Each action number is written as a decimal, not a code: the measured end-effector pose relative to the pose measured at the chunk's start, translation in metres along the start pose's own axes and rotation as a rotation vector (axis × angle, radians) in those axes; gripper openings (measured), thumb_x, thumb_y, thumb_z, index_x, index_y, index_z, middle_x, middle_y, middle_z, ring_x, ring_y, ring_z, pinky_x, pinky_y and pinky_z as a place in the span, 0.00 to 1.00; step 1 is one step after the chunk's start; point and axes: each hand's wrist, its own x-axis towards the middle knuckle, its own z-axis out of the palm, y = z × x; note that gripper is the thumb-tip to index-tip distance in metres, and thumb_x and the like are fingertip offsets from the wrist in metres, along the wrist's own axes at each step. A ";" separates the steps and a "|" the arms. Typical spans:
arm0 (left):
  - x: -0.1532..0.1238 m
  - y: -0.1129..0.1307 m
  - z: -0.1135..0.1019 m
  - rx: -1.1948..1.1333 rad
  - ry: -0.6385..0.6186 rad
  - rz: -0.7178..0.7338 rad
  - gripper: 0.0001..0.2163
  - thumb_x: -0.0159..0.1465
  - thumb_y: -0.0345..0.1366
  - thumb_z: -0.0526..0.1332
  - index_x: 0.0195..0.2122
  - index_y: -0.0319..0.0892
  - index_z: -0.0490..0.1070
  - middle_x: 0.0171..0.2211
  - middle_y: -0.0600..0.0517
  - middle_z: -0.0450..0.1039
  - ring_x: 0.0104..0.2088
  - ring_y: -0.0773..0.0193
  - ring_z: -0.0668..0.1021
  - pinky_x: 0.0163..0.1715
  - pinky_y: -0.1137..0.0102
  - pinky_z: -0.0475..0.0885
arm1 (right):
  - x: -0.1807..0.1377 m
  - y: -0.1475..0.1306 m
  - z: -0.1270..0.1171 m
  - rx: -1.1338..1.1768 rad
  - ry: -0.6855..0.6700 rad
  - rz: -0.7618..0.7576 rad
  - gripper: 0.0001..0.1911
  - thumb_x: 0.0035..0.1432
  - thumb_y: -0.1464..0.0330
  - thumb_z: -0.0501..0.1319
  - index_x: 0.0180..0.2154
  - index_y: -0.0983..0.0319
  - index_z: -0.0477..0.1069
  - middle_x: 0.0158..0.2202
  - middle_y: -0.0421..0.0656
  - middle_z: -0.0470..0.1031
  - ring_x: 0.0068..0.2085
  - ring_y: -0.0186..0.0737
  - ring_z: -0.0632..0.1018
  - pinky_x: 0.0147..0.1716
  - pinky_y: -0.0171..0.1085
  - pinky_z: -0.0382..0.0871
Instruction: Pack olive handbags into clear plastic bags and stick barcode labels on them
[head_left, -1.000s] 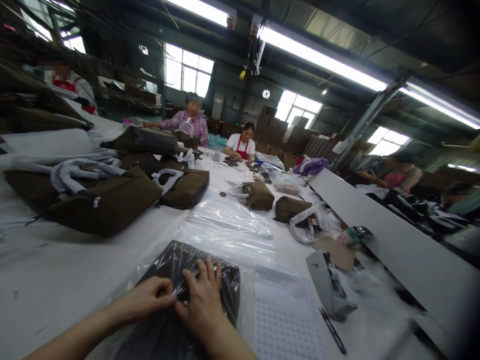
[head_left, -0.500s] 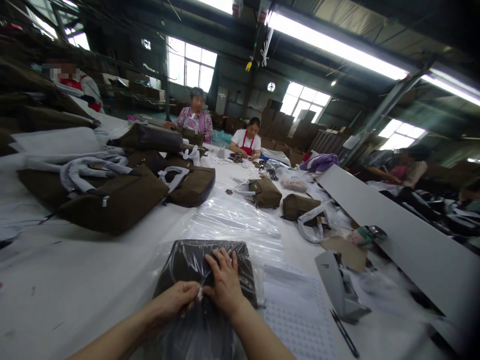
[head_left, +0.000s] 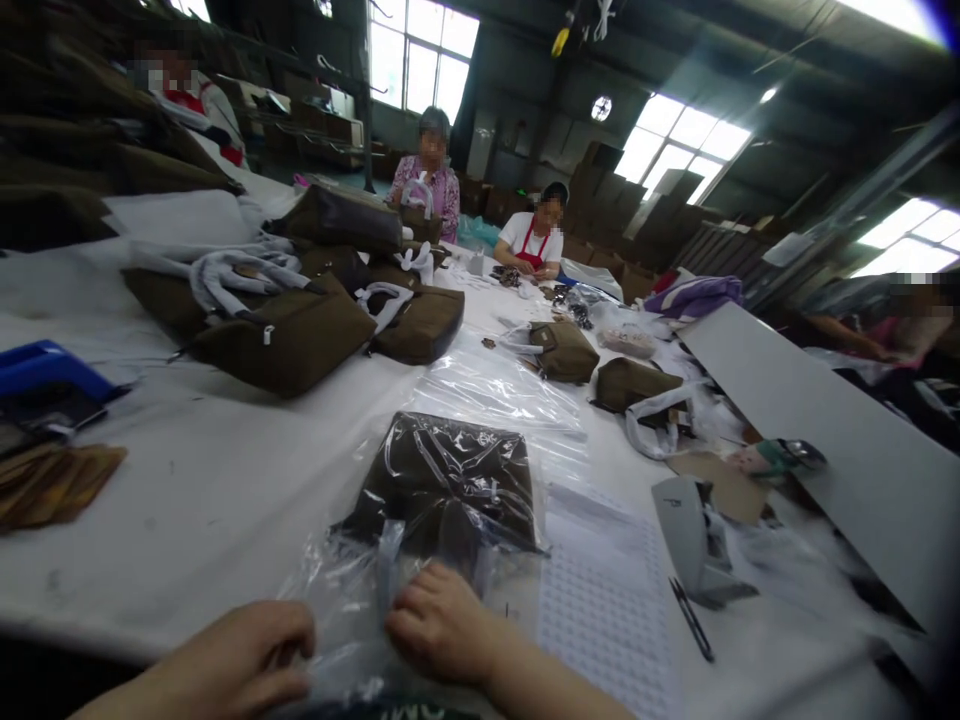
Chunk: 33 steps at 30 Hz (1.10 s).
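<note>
Head view: right hand [head_left: 442, 622] closes its fingers on clear plastic [head_left: 341, 575] around a dark bag [head_left: 457, 460]. Left hand [head_left: 236, 655] curls nearby, its hold unclear.

Dark bag [head_left: 457, 470] lies on white table [head_left: 225, 480] (inside clear plastic [head_left: 334, 590])

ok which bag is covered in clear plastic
The dark bag just beyond the right hand: clear plastic lies over its body. The other bags, farther back on the table, show bare sides.
</note>
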 end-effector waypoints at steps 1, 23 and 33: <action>0.004 0.005 0.010 0.051 0.015 0.029 0.15 0.50 0.43 0.63 0.39 0.47 0.74 0.39 0.50 0.75 0.39 0.57 0.75 0.40 0.67 0.69 | -0.003 -0.010 0.011 -0.038 -0.067 0.037 0.11 0.54 0.62 0.59 0.37 0.62 0.67 0.31 0.43 0.70 0.33 0.40 0.69 0.34 0.40 0.65; 0.078 0.183 -0.169 -1.159 0.437 0.235 0.17 0.57 0.49 0.60 0.26 0.42 0.57 0.16 0.61 0.52 0.13 0.76 0.52 0.11 0.81 0.48 | 0.050 0.048 -0.194 0.065 0.499 0.545 0.11 0.55 0.68 0.56 0.41 0.62 0.67 0.23 0.35 0.64 0.25 0.33 0.67 0.28 0.31 0.59; 0.117 0.178 -0.202 -0.934 0.656 0.011 0.18 0.46 0.30 0.65 0.38 0.38 0.63 0.25 0.55 0.65 0.15 0.74 0.63 0.15 0.76 0.57 | 0.100 0.056 -0.247 0.126 0.177 0.113 0.18 0.52 0.65 0.64 0.45 0.61 0.67 0.42 0.45 0.70 0.44 0.39 0.72 0.44 0.37 0.64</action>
